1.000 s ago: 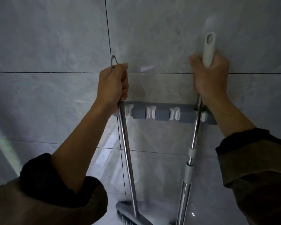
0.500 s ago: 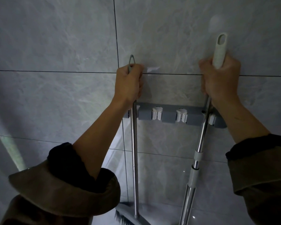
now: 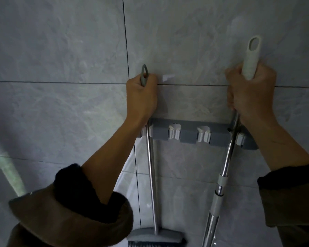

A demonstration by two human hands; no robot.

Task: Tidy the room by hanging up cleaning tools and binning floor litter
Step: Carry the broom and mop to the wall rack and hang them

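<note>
A grey wall rack (image 3: 186, 135) with white clips is fixed to the tiled wall. My left hand (image 3: 141, 97) grips the top of a metal brush handle (image 3: 152, 175) that stands upright in the rack's leftmost clip; its grey brush head (image 3: 155, 238) hangs at the bottom. My right hand (image 3: 251, 91) grips the white-topped handle of a second tool, a telescopic metal pole (image 3: 225, 168), which sits tilted at the rack's rightmost clip. That pole's lower end runs out of view.
Two white clips (image 3: 174, 133) in the middle of the rack hold nothing. Grey marble-look wall tiles (image 3: 61, 50) fill the view. Both brown sleeves with dark cuffs sit low at the frame's corners.
My left hand has swung the brush handle from a slant to upright and into the leftmost clip. The right hand and pole have kept their place at the rightmost clip.
</note>
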